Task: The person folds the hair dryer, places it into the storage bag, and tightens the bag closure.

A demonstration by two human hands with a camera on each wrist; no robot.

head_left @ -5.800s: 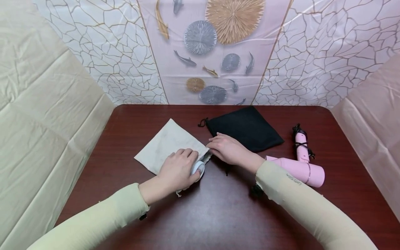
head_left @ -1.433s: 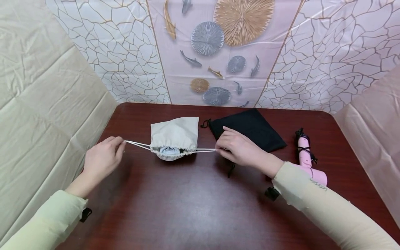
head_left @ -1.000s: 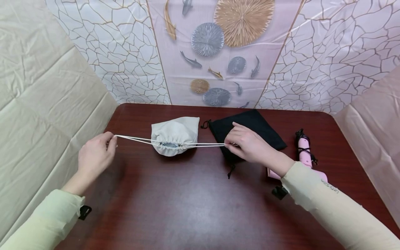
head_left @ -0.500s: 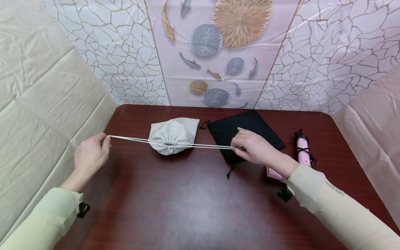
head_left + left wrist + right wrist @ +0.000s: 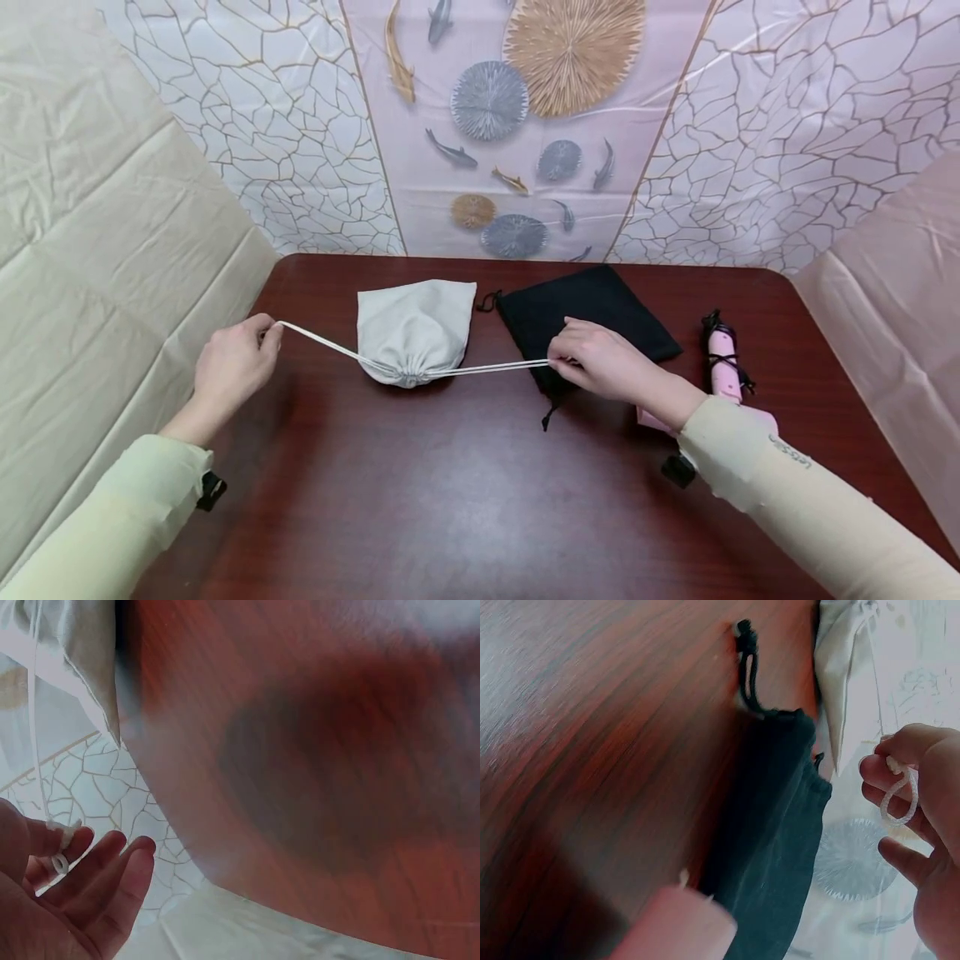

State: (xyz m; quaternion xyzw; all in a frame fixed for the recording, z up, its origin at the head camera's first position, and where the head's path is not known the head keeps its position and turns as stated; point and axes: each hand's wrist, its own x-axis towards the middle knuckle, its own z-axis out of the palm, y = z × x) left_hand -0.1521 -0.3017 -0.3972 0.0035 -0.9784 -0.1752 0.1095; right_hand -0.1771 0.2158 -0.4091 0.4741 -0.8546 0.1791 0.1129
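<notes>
A cream cloth drawstring bag [image 5: 416,329] lies bulging on the table, its mouth puckered tightly at the front. Whatever makes the bulge is hidden by the cloth. On the left, my left hand [image 5: 236,358] pinches one white drawstring [image 5: 322,340] between thumb and forefinger; its knotted end [image 5: 60,862] pokes out in the left wrist view. My right hand [image 5: 600,358] pinches the opposite drawstring [image 5: 495,367], with a small end loop [image 5: 886,814] hanging from the fingers in the right wrist view. Both strings stretch taut from the gathered mouth.
Under and behind the right hand lies a flat black drawstring bag [image 5: 622,312]. A pink hair dryer [image 5: 723,367], black cord wound round its handle, rests at the right, partly covered by the right forearm. Fabric walls [image 5: 150,208] border the brown table [image 5: 450,500].
The hands left the bag's mouth, took the strings and pulled them apart. The mouth cinched over the round, ribbed white thing. Lately the left hand shifted slightly right and the mouth lowered.
</notes>
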